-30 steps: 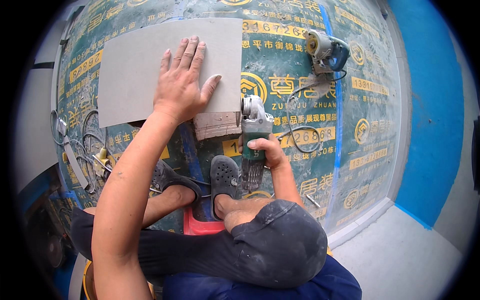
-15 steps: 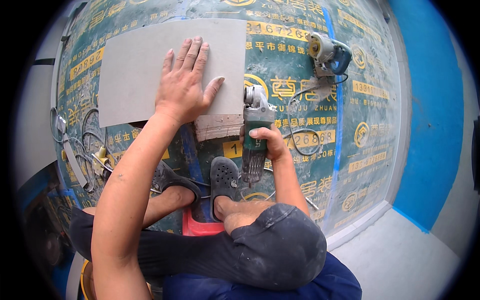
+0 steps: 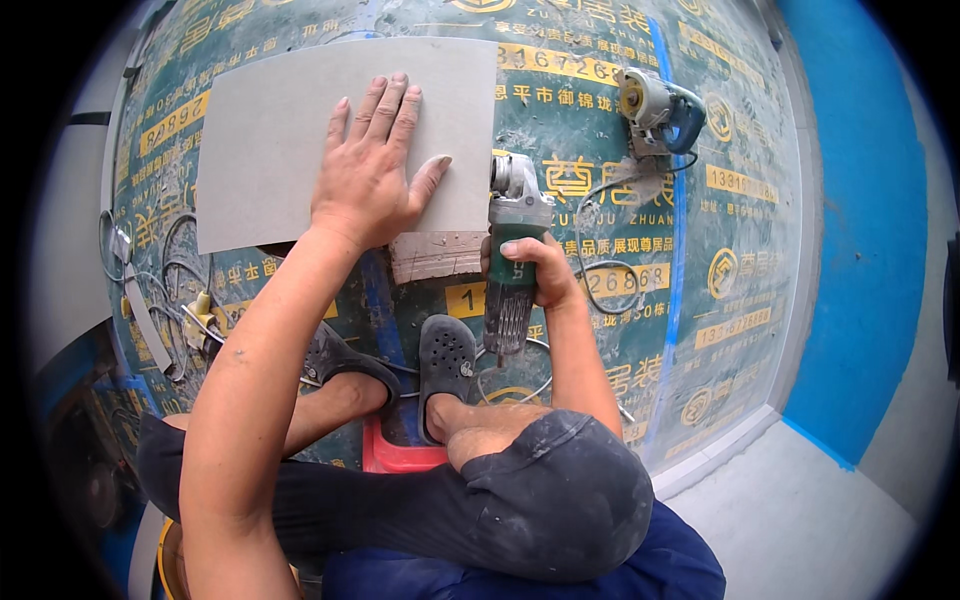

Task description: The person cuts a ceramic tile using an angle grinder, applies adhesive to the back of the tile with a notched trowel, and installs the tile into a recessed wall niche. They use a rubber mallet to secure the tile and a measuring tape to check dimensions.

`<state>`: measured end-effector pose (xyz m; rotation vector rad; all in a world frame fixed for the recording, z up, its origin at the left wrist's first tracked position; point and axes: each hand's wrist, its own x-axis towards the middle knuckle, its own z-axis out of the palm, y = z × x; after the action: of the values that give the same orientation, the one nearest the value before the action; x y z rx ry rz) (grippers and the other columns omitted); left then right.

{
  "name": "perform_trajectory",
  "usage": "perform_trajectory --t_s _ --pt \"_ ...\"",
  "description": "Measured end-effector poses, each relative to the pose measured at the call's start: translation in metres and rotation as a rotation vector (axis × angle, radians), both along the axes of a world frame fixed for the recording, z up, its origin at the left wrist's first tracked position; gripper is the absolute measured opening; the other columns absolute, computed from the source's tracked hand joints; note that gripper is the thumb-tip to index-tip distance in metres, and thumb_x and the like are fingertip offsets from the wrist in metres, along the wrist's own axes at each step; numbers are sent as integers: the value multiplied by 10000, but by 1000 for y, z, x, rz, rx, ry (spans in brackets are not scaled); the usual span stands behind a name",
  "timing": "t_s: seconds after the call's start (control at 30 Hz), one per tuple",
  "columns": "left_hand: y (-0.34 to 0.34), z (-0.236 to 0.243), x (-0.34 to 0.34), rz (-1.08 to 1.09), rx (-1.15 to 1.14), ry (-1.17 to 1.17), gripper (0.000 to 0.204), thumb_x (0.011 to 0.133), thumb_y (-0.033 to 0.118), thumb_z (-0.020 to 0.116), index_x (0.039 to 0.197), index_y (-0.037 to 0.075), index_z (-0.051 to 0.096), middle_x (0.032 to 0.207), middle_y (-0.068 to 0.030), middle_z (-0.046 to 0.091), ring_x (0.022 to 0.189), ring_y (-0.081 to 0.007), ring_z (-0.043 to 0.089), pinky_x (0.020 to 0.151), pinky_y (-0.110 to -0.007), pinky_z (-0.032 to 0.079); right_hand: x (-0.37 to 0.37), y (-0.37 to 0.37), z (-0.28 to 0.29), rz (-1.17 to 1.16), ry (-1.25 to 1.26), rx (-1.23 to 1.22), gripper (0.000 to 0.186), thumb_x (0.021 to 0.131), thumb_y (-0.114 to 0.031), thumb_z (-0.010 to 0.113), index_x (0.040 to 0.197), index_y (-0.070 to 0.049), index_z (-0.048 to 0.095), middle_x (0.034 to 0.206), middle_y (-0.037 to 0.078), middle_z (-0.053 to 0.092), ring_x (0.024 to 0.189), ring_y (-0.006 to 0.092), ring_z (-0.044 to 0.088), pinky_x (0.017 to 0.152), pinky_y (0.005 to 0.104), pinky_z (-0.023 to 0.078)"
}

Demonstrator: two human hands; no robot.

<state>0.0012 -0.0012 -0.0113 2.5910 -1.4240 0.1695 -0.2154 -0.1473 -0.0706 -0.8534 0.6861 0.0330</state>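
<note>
"As your left hand [image 3: 367, 190] presses down in the head view, how do its fingers stand?"

"Spread and extended, thumb angled out, grasping nothing; your palm lies flat on the right half of the pale gray panel [image 3: 262, 155], which is in front of you. Under its lower edge, a rough block [image 3: 437, 257] shows."

"And your right hand [image 3: 548, 275]?"

"Closed around the green body of an angle grinder [image 3: 518, 208], thumb across the casing. Your tool's metal head sits just beside the panel's right edge, near the lower corner; whether its disc touches, we cannot tell."

"Farther off, to your right?"

"A corded power tool [image 3: 660, 112] with a blue handle rests on printed green floor sheeting [image 3: 560, 125], well apart from your hands. Nearer you are your dark perforated clogs [image 3: 447, 352]."
</note>
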Motion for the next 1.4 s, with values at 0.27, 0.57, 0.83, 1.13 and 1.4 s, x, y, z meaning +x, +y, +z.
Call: perform_trajectory --t_s 0.27,0.57,0.83,1.13,1.4 --pt "1 -2 1 10 -2 -4 739 968 521 466 1530 63 326 1589 -141 319 1498 -272 241 1224 -498 134 11 -8 -3 -7 10 46 464 718 -182 670 1116 49 612 895 161 693 749 255 700 691 370 596" --pt "-1 2 0 9 6 11 745 965 517 472 1529 54 323 1593 -146 310 1497 -276 243 1222 -498 137 17 -18 5 4 27 11 447 716 -174 675 1105 42 626 871 155 698 723 252 702 675 377 602" --pt "-2 1 1 -5 -18 20 712 967 451 504 1521 41 324 1589 -141 314 1495 -301 237 1215 -500 151 -12 2 6 23 51 -3 477 684 -188 679 1101 37 626 894 145 691 755 249 696 684 364 586" --pt "-1 -1 0 -9 -32 13 705 965 453 506 1515 45 338 1588 -138 318 1493 -299 246 1211 -508 156 -37 26 15 8 24 57 501 649 -187 700 1099 13 610 889 133 676 773 238 679 720 348 557" --pt "-1 -2 0 -8 -34 3 711 962 458 511 1517 48 336 1586 -140 321 1490 -303 251 1210 -510 157 -21 16 15 -11 35 47 459 660 -194 700 1056 25 623 868 134 676 734 231 679 685 344 561"
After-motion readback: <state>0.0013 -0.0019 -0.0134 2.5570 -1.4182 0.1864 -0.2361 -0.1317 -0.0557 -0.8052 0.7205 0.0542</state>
